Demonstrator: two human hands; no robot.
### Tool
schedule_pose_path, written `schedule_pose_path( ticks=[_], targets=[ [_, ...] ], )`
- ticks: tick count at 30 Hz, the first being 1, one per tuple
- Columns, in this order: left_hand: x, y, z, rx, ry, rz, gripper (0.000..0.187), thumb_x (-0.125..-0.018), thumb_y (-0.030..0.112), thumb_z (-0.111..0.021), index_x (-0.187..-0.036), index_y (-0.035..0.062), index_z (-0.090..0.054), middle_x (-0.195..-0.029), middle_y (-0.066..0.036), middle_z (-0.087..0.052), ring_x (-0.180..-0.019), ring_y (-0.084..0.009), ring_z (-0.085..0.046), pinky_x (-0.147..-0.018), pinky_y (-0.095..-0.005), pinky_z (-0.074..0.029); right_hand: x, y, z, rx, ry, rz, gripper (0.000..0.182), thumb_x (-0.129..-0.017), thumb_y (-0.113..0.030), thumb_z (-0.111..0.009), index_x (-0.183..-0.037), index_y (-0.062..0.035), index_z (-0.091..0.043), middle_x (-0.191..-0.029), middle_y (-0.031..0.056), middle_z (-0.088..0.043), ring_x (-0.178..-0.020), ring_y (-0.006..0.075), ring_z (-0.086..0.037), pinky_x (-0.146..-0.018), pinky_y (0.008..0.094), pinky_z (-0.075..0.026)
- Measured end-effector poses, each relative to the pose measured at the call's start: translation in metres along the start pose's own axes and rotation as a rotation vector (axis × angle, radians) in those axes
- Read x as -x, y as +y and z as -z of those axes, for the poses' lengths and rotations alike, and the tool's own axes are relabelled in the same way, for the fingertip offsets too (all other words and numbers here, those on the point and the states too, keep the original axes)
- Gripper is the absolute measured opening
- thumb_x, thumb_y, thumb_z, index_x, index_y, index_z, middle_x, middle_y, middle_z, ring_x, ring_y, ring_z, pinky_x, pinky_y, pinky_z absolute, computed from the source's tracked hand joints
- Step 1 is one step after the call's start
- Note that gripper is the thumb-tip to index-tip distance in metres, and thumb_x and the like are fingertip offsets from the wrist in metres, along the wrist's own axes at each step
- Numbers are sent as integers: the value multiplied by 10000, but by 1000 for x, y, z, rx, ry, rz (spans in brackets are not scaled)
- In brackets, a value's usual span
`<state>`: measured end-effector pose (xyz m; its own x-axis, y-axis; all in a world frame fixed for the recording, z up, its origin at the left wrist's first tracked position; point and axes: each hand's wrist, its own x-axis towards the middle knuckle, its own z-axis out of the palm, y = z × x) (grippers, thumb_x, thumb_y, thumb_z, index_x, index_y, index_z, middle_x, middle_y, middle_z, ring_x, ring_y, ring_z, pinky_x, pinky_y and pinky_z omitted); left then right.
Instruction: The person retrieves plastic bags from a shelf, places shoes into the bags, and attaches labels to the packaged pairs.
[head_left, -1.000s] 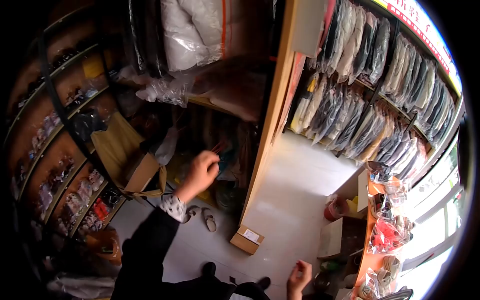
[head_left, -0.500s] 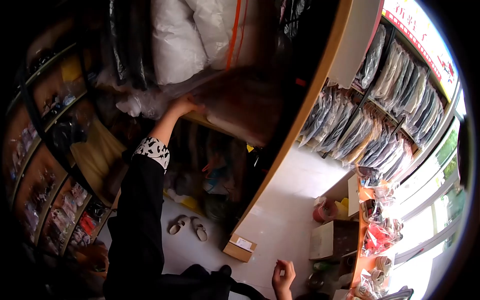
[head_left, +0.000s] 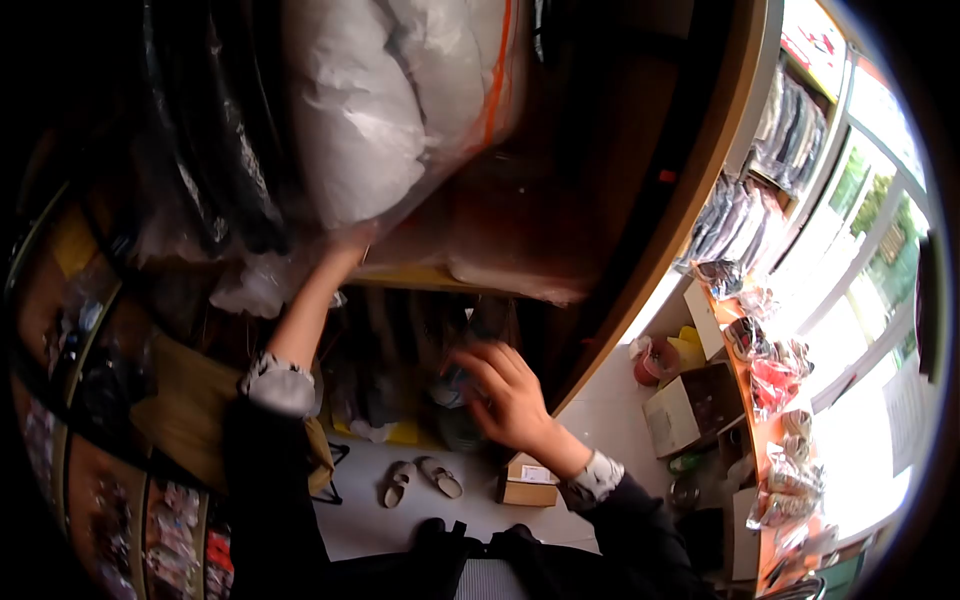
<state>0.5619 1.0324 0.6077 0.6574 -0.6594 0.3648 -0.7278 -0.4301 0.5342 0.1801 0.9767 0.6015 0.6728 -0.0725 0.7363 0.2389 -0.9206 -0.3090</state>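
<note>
A white stuffed bundle in clear plastic (head_left: pixel 365 120), with an orange stripe along its right side, is at the top. My left hand (head_left: pixel 348 248) reaches up to its lower edge, and its fingers are hidden in blur and plastic, so their grip does not show. Lower and to the right, my right hand (head_left: pixel 512 395) is raised in front of the cabinet's lower compartment. Its fingers are apart and slightly bent, holding nothing. Between the hands runs the wooden shelf edge (head_left: pixel 420 277), with loose clear plastic (head_left: pixel 515 275) lying along it.
Dark bagged garments (head_left: pixel 215 130) hang on the left. A wooden cabinet side panel (head_left: pixel 665 250) rises on the right. On the floor are beige slippers (head_left: pixel 440 478) and a small cardboard box (head_left: pixel 528 482). Bagged shoes (head_left: pixel 790 490) line an orange counter by the windows.
My right hand has risen from low on the right to the cabinet front. The white bundle looks nearer, and the view has shifted. My left hand stays at the shelf.
</note>
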Motion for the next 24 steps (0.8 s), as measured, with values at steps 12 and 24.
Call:
schedule_pose_path(
  ticks=[12, 24],
  targets=[
    [259, 106, 70, 1083, -404, -353, 149, -938, 63, -521, -793, 31, -519, -754, -40, -537, -680, -123, -514, -628, -253, -436, -131, 58, -145, 182, -48, -160, 369, -791, -275, -613, -1101, -77, -633, -1182, 157, -578, -1239, 364, -431, -1089, 490, -272],
    [333, 184, -58, 933, -1055, -291, 193, -960, 163, -554, -871, -8, -562, -760, -177, -621, -694, -345, -618, -630, -370, -475, 194, -52, -1, -1832, 424, -917, 1049, -777, -812, -456, -1450, -16, -342, -1423, 248, -413, -1336, 365, -385, -1088, 481, -339]
  ],
)
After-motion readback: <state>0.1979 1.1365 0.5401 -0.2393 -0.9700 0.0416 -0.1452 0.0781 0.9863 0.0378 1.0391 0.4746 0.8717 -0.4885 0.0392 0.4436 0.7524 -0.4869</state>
